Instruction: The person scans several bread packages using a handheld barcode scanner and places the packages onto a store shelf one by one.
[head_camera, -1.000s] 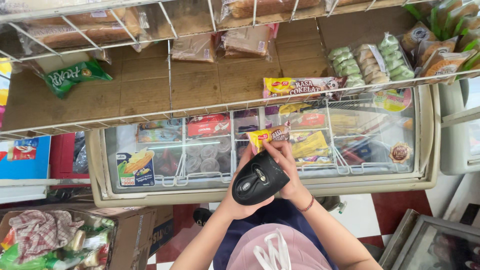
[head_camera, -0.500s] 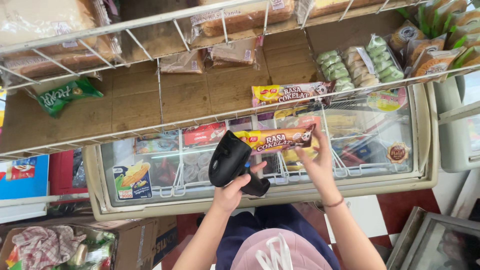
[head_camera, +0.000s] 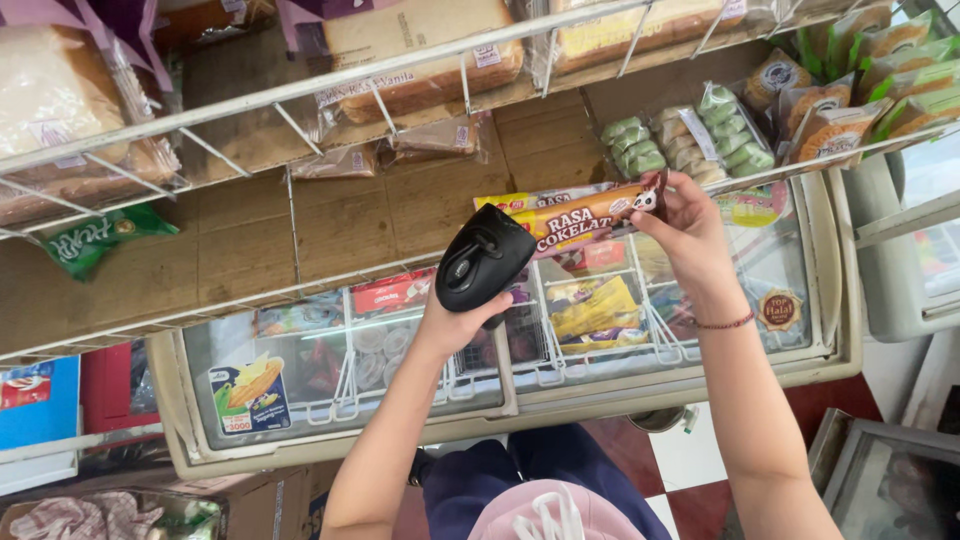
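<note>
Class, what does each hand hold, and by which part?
Left hand: black scanner, by its handle. Right hand: snack packet, by its right end.

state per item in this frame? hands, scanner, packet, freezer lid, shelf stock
left hand: closed around black scanner, raised.
right hand: fingers pinching snack packet by one end, held level at the scanner.
chest freezer: glass lid shut, stocked.
wire shelf: bagged bread lying flat.
green packet: lying on cardboard liner.
</note>
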